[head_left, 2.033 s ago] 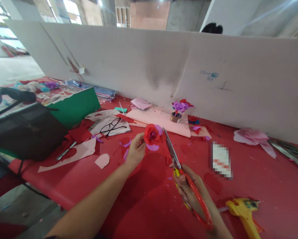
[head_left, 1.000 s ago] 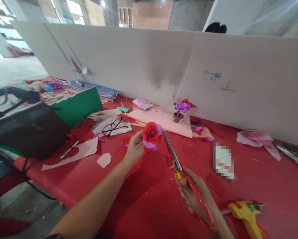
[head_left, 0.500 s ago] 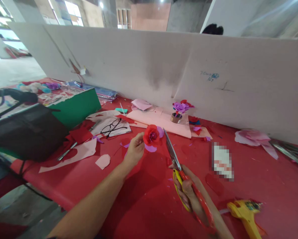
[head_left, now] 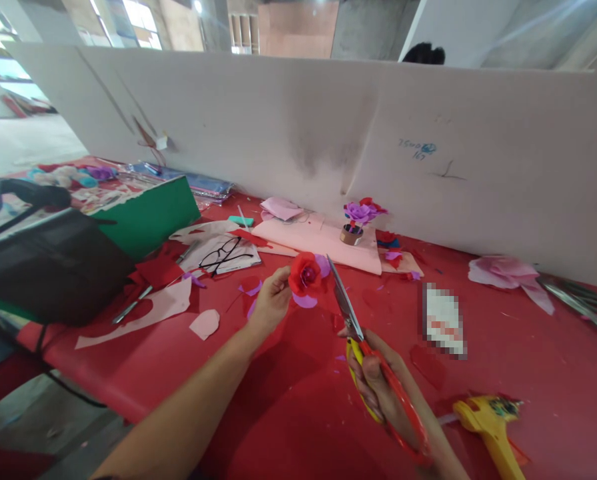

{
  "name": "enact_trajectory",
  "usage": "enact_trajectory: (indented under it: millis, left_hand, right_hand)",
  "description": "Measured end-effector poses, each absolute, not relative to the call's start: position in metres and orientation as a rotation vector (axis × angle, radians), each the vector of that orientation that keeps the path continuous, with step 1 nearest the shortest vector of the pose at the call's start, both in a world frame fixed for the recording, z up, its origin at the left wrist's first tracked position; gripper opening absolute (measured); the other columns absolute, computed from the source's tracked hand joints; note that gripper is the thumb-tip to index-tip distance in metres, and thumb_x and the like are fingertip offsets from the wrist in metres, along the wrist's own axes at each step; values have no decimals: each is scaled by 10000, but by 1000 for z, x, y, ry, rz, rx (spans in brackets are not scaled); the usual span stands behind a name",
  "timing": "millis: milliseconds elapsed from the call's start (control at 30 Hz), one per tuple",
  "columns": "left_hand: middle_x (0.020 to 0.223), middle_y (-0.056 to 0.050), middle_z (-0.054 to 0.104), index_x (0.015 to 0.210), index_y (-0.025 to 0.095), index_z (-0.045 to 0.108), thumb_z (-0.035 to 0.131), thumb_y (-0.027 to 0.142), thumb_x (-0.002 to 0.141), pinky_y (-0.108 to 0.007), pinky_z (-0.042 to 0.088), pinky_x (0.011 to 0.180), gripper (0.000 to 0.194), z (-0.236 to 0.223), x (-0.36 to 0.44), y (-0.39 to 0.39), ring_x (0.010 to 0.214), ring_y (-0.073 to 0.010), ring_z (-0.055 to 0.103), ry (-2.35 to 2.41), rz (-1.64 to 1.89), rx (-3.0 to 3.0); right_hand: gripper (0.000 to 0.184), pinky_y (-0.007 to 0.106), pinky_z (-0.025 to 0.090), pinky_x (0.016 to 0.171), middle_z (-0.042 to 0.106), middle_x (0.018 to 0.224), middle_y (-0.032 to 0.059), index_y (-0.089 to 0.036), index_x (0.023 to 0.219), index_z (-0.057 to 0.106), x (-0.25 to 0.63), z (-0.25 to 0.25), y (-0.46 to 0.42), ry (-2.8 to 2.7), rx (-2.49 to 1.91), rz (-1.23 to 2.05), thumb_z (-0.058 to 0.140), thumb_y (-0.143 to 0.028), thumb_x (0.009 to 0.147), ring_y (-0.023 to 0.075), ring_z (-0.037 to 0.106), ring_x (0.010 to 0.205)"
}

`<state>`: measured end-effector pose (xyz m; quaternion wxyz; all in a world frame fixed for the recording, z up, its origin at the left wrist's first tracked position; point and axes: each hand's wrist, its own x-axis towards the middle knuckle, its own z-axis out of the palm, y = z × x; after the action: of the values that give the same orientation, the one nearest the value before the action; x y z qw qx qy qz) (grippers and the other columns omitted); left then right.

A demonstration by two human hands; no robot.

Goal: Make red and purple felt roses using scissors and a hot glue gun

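Note:
My left hand (head_left: 271, 301) pinches a red paper rose (head_left: 306, 275) with a purple petal layer under it, holding it above the red table (head_left: 288, 400). My right hand (head_left: 378, 383) grips scissors (head_left: 351, 320) with red and yellow handles. Their blades point up and away, with the tips right beside the rose's purple edge.
A yellow glue gun (head_left: 488, 420) lies at my right. Glasses (head_left: 223, 253) rest on paper, with pink sheets (head_left: 318, 243) and a small roll holding purple and red flowers (head_left: 359, 213) behind. A black bag (head_left: 48, 263) and green board (head_left: 148, 213) stand left. A white partition (head_left: 328, 133) backs the table.
The rose and scissors stay close together with only small shifts; the handles have opened slightly around my right fingers.

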<state>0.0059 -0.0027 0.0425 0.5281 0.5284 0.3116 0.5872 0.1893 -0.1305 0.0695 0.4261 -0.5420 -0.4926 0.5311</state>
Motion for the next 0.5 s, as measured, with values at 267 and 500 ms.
enact_trajectory:
  millis: [267,500]
  left_hand:
    - [822,-32,707,863,169,719,702,222,723,-262,473,762,151,46,11,-7,743,-138,603,737,1382,1227]
    - [800,-48,717,799,164,733,759,305,670,-278,479,750,193,46,18,-12,748,-162,615,731,1341,1119]
  right_hand:
    - [593,166,201,328,343,582,-89,-226,1168,510,186,71,-131,-1080,-1306,1433,533,-677,784,30,187,389]
    - [577,180,193,343,323,583,-91,-236,1174,477,184,72,-131,-1050,-1261,1430,477,-684,811,50,192,405]
